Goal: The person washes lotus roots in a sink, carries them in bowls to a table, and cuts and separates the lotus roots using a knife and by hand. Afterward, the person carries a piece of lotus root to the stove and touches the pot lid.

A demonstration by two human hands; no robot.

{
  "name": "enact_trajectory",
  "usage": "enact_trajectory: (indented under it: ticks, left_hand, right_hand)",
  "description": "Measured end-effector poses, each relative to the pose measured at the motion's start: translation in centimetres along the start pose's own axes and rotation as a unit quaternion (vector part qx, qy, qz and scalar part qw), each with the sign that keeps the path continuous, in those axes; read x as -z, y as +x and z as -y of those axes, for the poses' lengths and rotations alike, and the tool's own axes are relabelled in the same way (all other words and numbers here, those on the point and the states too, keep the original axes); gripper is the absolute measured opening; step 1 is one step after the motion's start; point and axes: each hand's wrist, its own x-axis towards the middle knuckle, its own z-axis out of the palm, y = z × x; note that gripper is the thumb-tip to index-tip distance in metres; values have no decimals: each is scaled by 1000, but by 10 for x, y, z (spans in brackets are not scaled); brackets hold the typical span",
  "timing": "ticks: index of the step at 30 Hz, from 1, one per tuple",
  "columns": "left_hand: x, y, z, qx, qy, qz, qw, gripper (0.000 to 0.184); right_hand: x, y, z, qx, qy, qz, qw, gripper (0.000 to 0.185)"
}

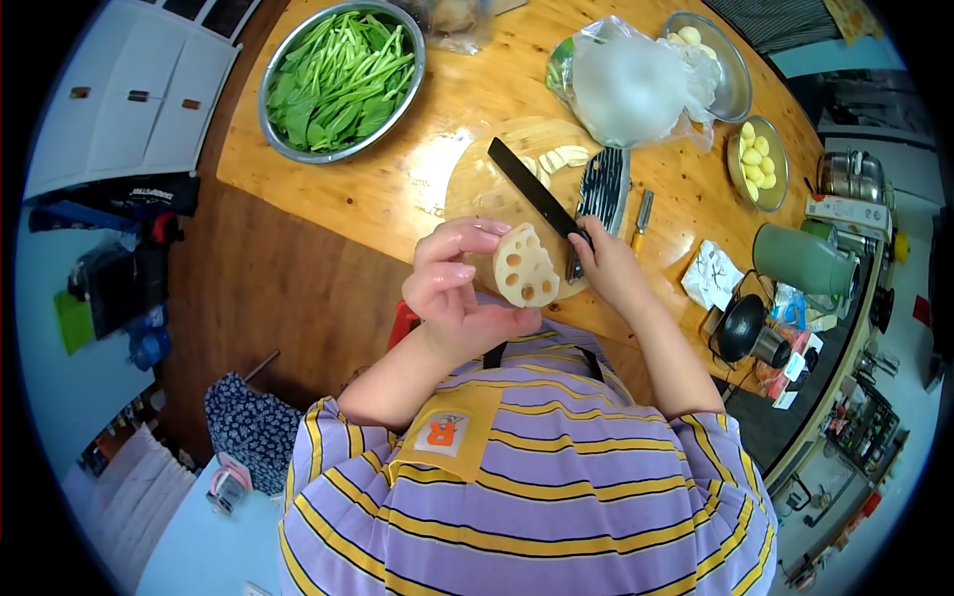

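My left hand (452, 288) holds a piece of lotus root (525, 268) by its edges, its cut face with round holes turned up toward the camera. My right hand (601, 258) grips the handle of a knife (532, 187), whose dark blade points up and to the left above the round wooden cutting board (472, 184). Pale slices (564, 157) lie on the board beyond the blade. Beside them is a dark striped cloth or sleeve-like item (602, 189). A peeler with an orange handle (639, 236) rests on the table to the right.
A metal bowl of green leafy vegetables (343, 84) stands at the far left of the wooden table (397, 189). Behind the board lies a plastic bag (626, 84). Bowls of peeled round pieces (757, 164), a green container (800, 260) and a crumpled tissue (712, 273) are at the right.
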Motion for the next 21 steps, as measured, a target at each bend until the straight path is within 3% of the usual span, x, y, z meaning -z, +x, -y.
enact_trajectory:
  ticks: [11, 14, 16, 17, 21]
  left_hand:
    - [1, -3, 12, 43, 5, 6, 999, 78]
    - [21, -12, 49, 88, 113, 100, 985, 71]
    - [31, -6, 73, 90, 199, 216, 952, 63]
    - [34, -7, 85, 93, 195, 261, 941, 54]
    - [41, -16, 127, 110, 207, 425, 874, 47]
  right_hand:
    - [-2, -5, -4, -3, 25, 0, 1000, 24]
    - [0, -6, -7, -12, 27, -5, 1000, 24]
    - [1, -7, -10, -18, 32, -17, 999, 24]
    - [2, -7, -11, -20, 37, -24, 999, 24]
    - [5, -8, -12, -37, 27, -18, 999, 23]
